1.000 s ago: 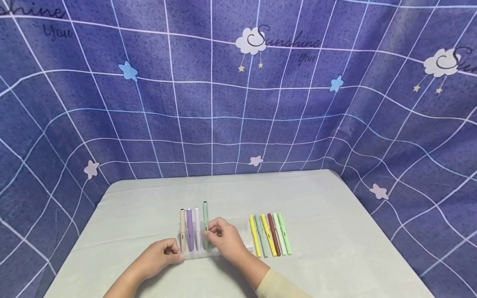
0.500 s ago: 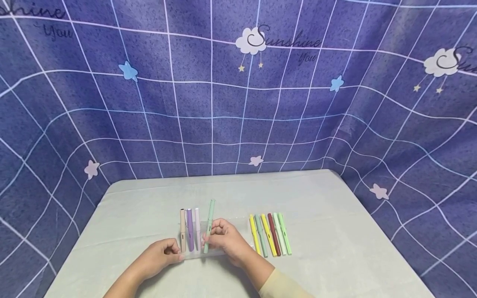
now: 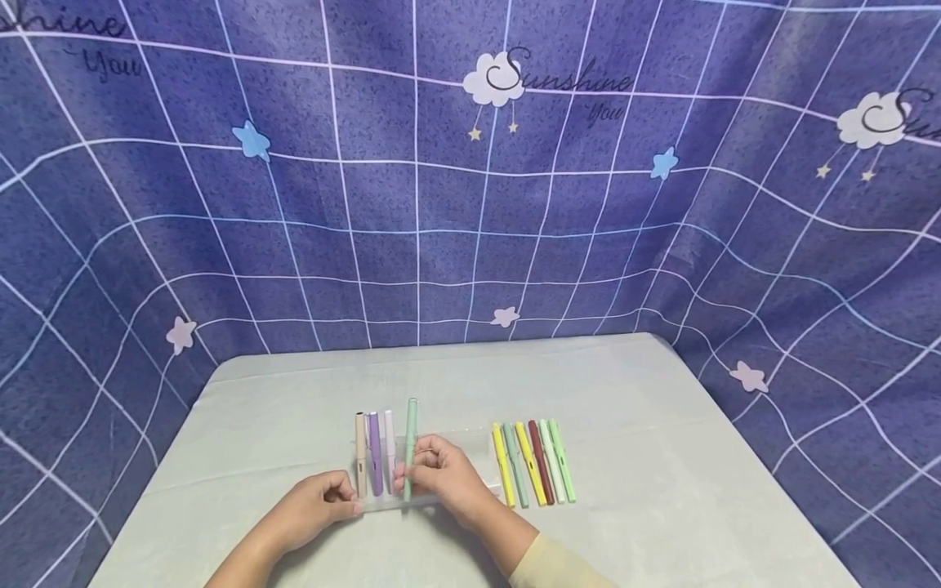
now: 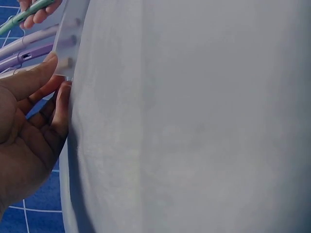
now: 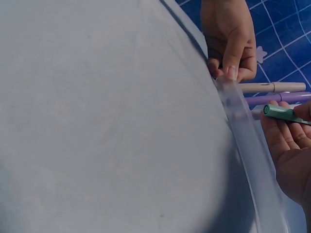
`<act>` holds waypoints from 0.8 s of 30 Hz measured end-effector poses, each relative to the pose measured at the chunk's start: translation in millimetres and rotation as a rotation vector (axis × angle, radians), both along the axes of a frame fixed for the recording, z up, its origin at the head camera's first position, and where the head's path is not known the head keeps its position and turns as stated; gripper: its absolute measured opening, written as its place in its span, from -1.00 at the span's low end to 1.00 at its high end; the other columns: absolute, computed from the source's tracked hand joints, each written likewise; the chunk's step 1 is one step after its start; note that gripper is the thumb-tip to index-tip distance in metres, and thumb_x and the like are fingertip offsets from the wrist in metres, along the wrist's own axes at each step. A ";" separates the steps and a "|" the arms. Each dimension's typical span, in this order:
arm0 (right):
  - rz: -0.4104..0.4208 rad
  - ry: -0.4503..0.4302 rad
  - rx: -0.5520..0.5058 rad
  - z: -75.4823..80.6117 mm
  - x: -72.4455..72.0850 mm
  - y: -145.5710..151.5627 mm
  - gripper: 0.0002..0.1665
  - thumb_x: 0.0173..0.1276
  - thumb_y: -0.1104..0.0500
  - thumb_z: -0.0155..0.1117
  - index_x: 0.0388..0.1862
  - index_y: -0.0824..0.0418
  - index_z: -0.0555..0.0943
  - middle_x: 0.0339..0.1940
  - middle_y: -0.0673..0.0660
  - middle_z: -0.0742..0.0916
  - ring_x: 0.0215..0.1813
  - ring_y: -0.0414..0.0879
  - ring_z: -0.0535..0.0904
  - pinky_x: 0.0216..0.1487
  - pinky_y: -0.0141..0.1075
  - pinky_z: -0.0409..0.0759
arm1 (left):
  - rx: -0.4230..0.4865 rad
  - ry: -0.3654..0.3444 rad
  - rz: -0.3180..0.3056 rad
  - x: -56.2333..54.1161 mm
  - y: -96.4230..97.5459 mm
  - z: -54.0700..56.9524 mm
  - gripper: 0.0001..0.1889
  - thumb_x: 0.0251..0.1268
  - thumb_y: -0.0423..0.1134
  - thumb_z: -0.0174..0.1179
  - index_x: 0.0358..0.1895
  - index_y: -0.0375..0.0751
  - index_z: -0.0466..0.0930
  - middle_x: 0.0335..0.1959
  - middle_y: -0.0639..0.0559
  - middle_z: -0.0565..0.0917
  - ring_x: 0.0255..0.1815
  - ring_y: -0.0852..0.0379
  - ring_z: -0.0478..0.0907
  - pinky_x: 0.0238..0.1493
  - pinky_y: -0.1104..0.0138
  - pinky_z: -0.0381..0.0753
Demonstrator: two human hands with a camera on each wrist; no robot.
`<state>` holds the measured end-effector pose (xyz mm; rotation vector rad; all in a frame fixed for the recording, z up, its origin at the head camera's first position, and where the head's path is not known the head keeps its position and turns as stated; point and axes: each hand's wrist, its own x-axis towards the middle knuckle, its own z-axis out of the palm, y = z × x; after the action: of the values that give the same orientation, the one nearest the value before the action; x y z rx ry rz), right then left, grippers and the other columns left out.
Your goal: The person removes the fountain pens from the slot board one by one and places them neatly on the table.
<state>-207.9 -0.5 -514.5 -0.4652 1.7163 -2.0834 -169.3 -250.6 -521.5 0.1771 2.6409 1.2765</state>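
Note:
A clear plastic pen stand (image 3: 470,441) holds a beige pen (image 3: 360,445), a purple pen (image 3: 376,461) and a lilac pen (image 3: 390,433) side by side at its left end. My left hand (image 3: 314,508) pinches the stand's front left corner between thumb and fingers; the left wrist view shows the thumb on the front rail (image 4: 73,29). Just right of the lilac pen, my right hand (image 3: 448,478) holds a light green pen (image 3: 411,425) between thumb and fingers, nearly in line with the others. In the right wrist view this green pen's end (image 5: 274,112) sticks out past the fingers.
Right of the stand, several pens lie in a row on the pale cloth: two yellow, a grey-green (image 3: 515,465), a dark red (image 3: 541,461), a whitish (image 3: 551,461) and a bright green pen (image 3: 562,461). A blue-purple grid curtain (image 3: 419,196) surrounds the table (image 3: 662,457).
My right hand has lifted the green pen off the stand's slot line, turned it over so its clip no longer shows, and brought it more upright. The left hand stays on the corner.

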 end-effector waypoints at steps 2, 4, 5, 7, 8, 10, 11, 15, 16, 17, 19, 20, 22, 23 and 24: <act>-0.007 0.001 0.008 -1.0 -0.1 1.3 -0.61 0.37 0.33 0.19 0.14 0.42 0.42 -0.06 0.42 0.71 -0.05 0.27 0.70 -0.01 -0.17 0.66 | 0.005 0.001 0.000 0.3 0.3 0.5 -0.72 0.11 -0.05 0.40 -0.40 -0.11 0.51 -0.45 0.11 0.56 -0.41 0.20 0.42 -0.33 0.36 0.35; -0.018 0.006 0.019 -2.2 -0.5 2.7 -0.62 0.38 0.33 0.19 0.14 0.42 0.42 -0.07 0.38 0.72 -0.05 0.24 0.71 -0.01 -0.18 0.65 | 0.009 -0.001 0.003 0.8 0.7 1.4 -0.72 0.10 -0.06 0.40 -0.40 -0.12 0.51 -0.45 0.10 0.56 -0.41 0.20 0.42 -0.33 0.36 0.36; -0.022 0.009 0.029 -2.8 -0.9 3.5 -0.61 0.38 0.32 0.19 0.14 0.43 0.43 -0.08 0.36 0.72 -0.05 0.22 0.71 -0.01 -0.19 0.65 | 0.013 -0.001 0.004 1.1 1.0 2.1 -0.72 0.10 -0.06 0.40 -0.40 -0.13 0.51 -0.45 0.10 0.56 -0.41 0.20 0.42 -0.33 0.36 0.35; -0.027 0.013 0.039 -3.5 -1.5 5.3 -0.59 0.38 0.32 0.19 0.15 0.45 0.42 -0.08 0.33 0.73 -0.05 0.21 0.71 -0.01 -0.20 0.65 | 0.018 -0.002 0.006 1.5 1.6 3.2 -0.72 0.10 -0.07 0.40 -0.41 -0.13 0.51 -0.45 0.09 0.56 -0.41 0.20 0.42 -0.33 0.36 0.35; -0.027 0.014 0.045 -3.8 -1.8 6.4 -0.58 0.37 0.32 0.20 0.16 0.46 0.41 -0.09 0.32 0.73 -0.04 0.21 0.71 -0.01 -0.21 0.65 | 0.018 -0.001 0.006 1.5 1.9 3.4 -0.72 0.10 -0.08 0.40 -0.41 -0.13 0.51 -0.45 0.09 0.56 -0.42 0.20 0.42 -0.34 0.36 0.35; -0.028 0.019 0.055 -4.2 -2.5 8.7 -0.56 0.37 0.31 0.21 0.17 0.47 0.40 -0.09 0.30 0.74 -0.05 0.20 0.71 -0.02 -0.22 0.65 | 0.021 0.005 0.003 1.6 2.3 3.9 -0.72 0.10 -0.09 0.41 -0.41 -0.15 0.50 -0.46 0.08 0.55 -0.43 0.20 0.41 -0.35 0.36 0.35; -0.029 0.020 0.057 -4.2 -2.9 10.2 -0.56 0.36 0.32 0.20 0.17 0.47 0.40 -0.09 0.29 0.74 -0.05 0.20 0.71 -0.02 -0.22 0.65 | 0.022 0.007 0.002 1.8 2.5 4.3 -0.72 0.10 -0.09 0.41 -0.41 -0.15 0.50 -0.47 0.07 0.55 -0.43 0.20 0.40 -0.36 0.36 0.34; -0.031 0.026 0.060 -4.1 -3.8 17.5 -0.57 0.37 0.31 0.19 0.16 0.47 0.40 -0.09 0.30 0.73 -0.07 0.15 0.72 -0.01 -0.19 0.65 | 0.016 0.007 0.003 2.2 3.0 4.8 -0.71 0.09 -0.09 0.41 -0.42 -0.15 0.50 -0.48 0.06 0.54 -0.45 0.19 0.40 -0.38 0.36 0.34; -0.032 0.026 0.058 -4.1 -3.8 19.6 -0.57 0.37 0.31 0.19 0.16 0.47 0.40 -0.09 0.30 0.73 -0.07 0.14 0.73 -0.01 -0.17 0.65 | 0.016 0.005 0.004 2.3 3.1 5.1 -0.71 0.09 -0.08 0.41 -0.42 -0.15 0.49 -0.48 0.06 0.54 -0.45 0.19 0.39 -0.38 0.36 0.34; -0.032 0.028 0.060 -4.0 -3.9 21.8 -0.57 0.38 0.31 0.19 0.16 0.48 0.40 -0.09 0.30 0.73 -0.07 0.13 0.73 0.00 -0.16 0.65 | 0.013 0.005 0.005 2.4 3.2 5.1 -0.71 0.09 -0.08 0.41 -0.42 -0.15 0.49 -0.48 0.06 0.54 -0.45 0.18 0.40 -0.38 0.36 0.34; -0.033 0.032 0.060 -4.0 -3.9 26.2 -0.56 0.38 0.30 0.19 0.16 0.48 0.40 -0.08 0.31 0.73 -0.07 0.11 0.73 0.01 -0.13 0.65 | 0.008 0.002 0.009 2.1 3.1 4.8 -0.71 0.09 -0.07 0.41 -0.42 -0.14 0.50 -0.48 0.07 0.54 -0.44 0.18 0.40 -0.37 0.36 0.34; -0.034 0.033 0.059 -4.1 -4.0 28.3 -0.56 0.38 0.30 0.19 0.16 0.48 0.40 -0.08 0.32 0.72 -0.07 0.12 0.73 0.01 -0.12 0.65 | 0.006 0.000 0.011 2.1 3.1 4.9 -0.71 0.10 -0.07 0.41 -0.42 -0.14 0.50 -0.48 0.08 0.54 -0.44 0.18 0.40 -0.36 0.36 0.34; -0.035 0.038 0.056 -4.5 -4.2 32.5 -0.55 0.37 0.31 0.19 0.17 0.49 0.39 -0.06 0.35 0.72 -0.06 0.14 0.73 0.02 -0.10 0.64 | 0.003 0.001 0.012 1.9 2.9 4.6 -0.71 0.10 -0.07 0.40 -0.41 -0.13 0.50 -0.47 0.09 0.54 -0.43 0.18 0.40 -0.35 0.36 0.34; -0.037 0.043 0.058 -4.8 -4.5 34.5 -0.55 0.38 0.31 0.19 0.18 0.48 0.39 -0.05 0.36 0.71 -0.05 0.15 0.72 0.02 -0.10 0.64 | 0.001 -0.001 0.012 1.7 2.7 4.4 -0.71 0.10 -0.07 0.40 -0.42 -0.13 0.50 -0.47 0.09 0.54 -0.43 0.19 0.41 -0.34 0.36 0.34; -0.039 0.045 0.056 -5.0 -4.8 36.5 -0.55 0.37 0.31 0.19 0.18 0.48 0.39 -0.05 0.37 0.71 -0.05 0.16 0.72 0.02 -0.11 0.64 | 0.001 -0.001 0.012 1.8 2.7 4.3 -0.71 0.11 -0.07 0.40 -0.42 -0.13 0.49 -0.47 0.09 0.54 -0.43 0.19 0.41 -0.35 0.36 0.34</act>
<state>-212.7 36.0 -519.4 -0.4687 1.8186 -2.0601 -167.5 -248.0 -517.3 0.1612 2.6448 1.2806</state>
